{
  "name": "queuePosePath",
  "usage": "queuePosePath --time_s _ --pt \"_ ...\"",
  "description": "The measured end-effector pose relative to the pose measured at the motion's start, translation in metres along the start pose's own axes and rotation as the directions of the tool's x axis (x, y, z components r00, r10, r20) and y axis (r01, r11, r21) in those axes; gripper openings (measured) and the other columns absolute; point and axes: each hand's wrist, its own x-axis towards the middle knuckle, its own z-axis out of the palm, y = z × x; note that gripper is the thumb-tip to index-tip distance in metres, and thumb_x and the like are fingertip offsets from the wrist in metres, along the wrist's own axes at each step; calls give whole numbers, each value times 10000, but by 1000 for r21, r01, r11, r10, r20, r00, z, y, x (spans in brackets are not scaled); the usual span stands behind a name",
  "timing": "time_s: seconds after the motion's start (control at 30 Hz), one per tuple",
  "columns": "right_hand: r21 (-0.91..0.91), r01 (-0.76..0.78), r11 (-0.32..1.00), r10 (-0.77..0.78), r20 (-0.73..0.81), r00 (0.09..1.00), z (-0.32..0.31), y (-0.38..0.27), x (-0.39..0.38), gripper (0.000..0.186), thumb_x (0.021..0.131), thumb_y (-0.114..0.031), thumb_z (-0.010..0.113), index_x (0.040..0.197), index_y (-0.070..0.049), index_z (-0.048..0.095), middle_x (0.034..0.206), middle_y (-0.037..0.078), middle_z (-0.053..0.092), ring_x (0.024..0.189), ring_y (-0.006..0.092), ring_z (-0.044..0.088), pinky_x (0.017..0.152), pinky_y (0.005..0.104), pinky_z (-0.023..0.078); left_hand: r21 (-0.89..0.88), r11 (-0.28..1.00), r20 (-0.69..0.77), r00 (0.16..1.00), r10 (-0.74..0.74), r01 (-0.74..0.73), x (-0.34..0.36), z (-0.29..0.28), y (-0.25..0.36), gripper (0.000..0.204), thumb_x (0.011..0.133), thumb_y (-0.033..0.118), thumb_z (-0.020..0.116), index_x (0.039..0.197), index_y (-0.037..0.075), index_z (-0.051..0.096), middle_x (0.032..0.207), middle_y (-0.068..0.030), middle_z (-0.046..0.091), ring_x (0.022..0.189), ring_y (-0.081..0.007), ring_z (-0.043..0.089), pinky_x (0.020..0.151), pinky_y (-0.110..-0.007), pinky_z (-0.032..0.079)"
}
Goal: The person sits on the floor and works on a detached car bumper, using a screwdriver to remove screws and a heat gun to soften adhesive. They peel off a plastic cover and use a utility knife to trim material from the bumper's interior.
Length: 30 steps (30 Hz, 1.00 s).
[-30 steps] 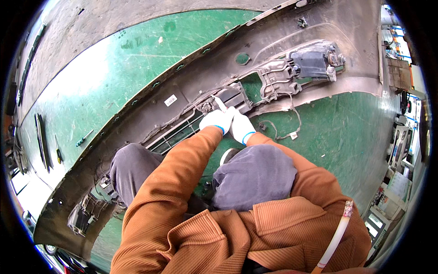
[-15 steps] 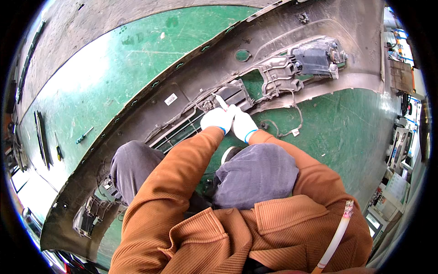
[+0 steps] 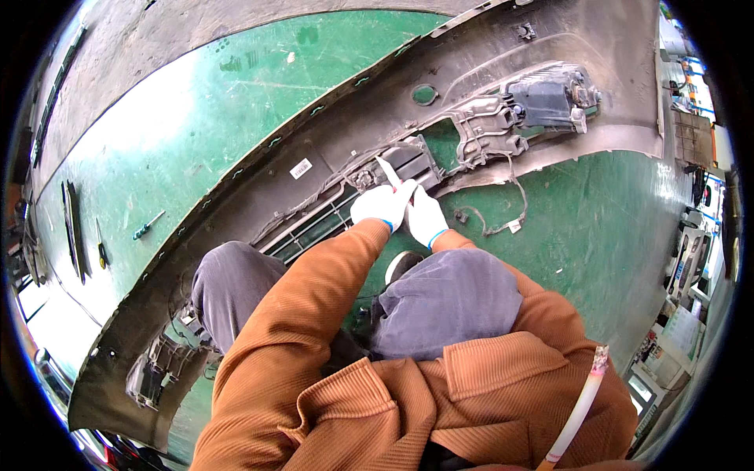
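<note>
A grey car bumper (image 3: 259, 169) lies inside-up on the green floor, and I squat over it in an orange jacket. Both my hands wear white gloves and meet at the black grille section (image 3: 408, 161) in the bumper's middle. My left hand (image 3: 379, 206) is closed, and a thin pale strip (image 3: 387, 169) sticks up from its fingertips. My right hand (image 3: 426, 218) presses against the left, its fingers pinching the base of the same strip. A loose wire harness (image 3: 503, 224) trails over the floor just right of my hands.
A black lamp housing (image 3: 550, 98) sits in the bumper's right end. A green-handled screwdriver (image 3: 148, 225), a second small tool (image 3: 102, 253) and dark long strips (image 3: 72, 228) lie on the floor at left. Benches and equipment (image 3: 691, 259) crowd the right edge.
Both hands stay pinched together at the grille. The pale strip keeps pointing up, and only the view has shifted slightly.
</note>
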Motion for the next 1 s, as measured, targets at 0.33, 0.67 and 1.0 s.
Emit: queuePosePath --time_s 0.33,0.67,1.0 --pt "75 -60 995 59 16 998 -7 -9 -4 374 1092 -352 585 1300 -41 602 1162 341 711 1112 542 678 900 538 564 1 1000 14 999 -30 30 3 2 1 915 1036 791 262 1206 75 805 1219 -235 771 1177 -424 722 1026 -494 525" --pt "-41 -45 998 46 26 999 2 0 6 481 1070 -448 576 1279 -16 542 1120 371 706 1082 576 660 881 611 543 4 999 37 998 -43 43 9 -1 1 906 1050 760 261 1246 48 787 1257 -252 756 1217 -424 706 1064 -498 502" --pt "-175 -28 984 42 78 996 -3 -7 10 461 1071 -425 542 1237 4 561 1076 350 724 1036 549 688 885 625 541 -2 998 37 998 -59 59 11 1 -1 865 1039 753 307 1250 72 796 1269 -215 766 1221 -399 718 1056 -491 522"
